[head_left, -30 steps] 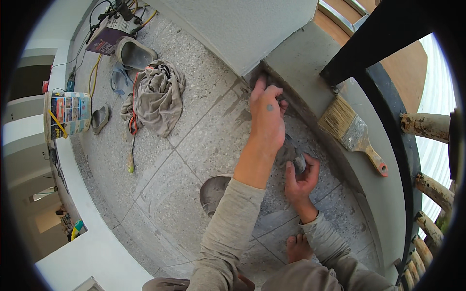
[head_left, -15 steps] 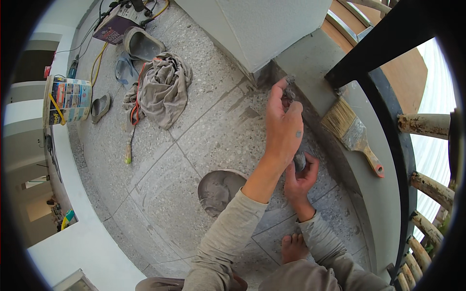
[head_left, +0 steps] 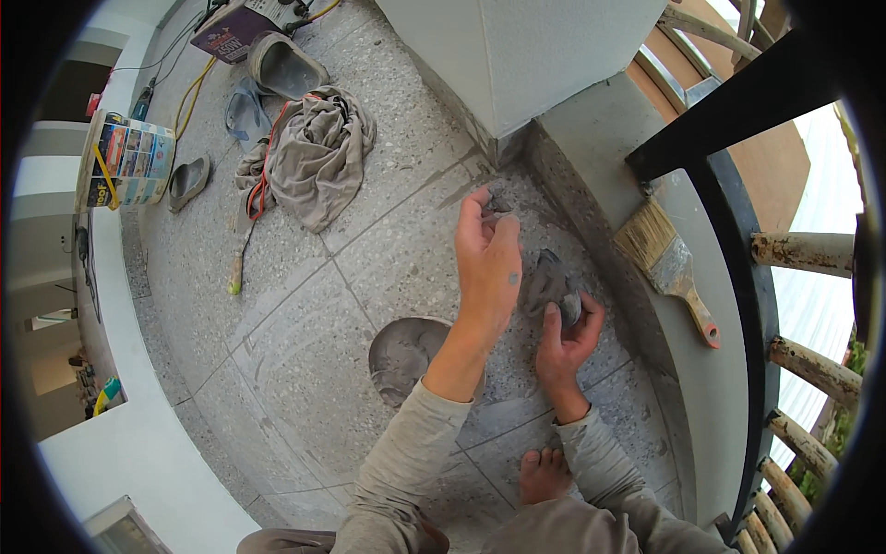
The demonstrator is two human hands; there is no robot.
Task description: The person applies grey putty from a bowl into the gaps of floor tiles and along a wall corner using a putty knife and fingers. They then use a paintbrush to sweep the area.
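Note:
My left hand point(head_left: 489, 268) is raised over the tiled floor near the foot of the white pillar. Its fingers are closed around a small lump of wet grey mortar point(head_left: 499, 201). Closer to me, my right hand point(head_left: 568, 346) pinches a flat, dark grey piece smeared with mortar point(head_left: 551, 282); its exact kind is hidden by the coating. Beside my left forearm, a shallow round bowl point(head_left: 434, 321) on the floor holds grey mortar point(head_left: 404, 358). A wide paintbrush point(head_left: 660, 249) with dried splashes lies on the grey ledge to the right.
A black metal frame point(head_left: 724, 222) and rusty rails border the right side. The white pillar point(head_left: 526, 65) stands ahead. On the floor at left are a crumpled grey cloth point(head_left: 323, 166), clogs point(head_left: 288, 66), a green-tipped tool point(head_left: 236, 275) and a bucket point(head_left: 138, 162). My bare foot point(head_left: 543, 475) is below.
My left hand has drawn back from the pillar's corner, toward the left and nearer me, still with mortar in its fingers. The mortar-smeared piece in my right hand now shows more fully.

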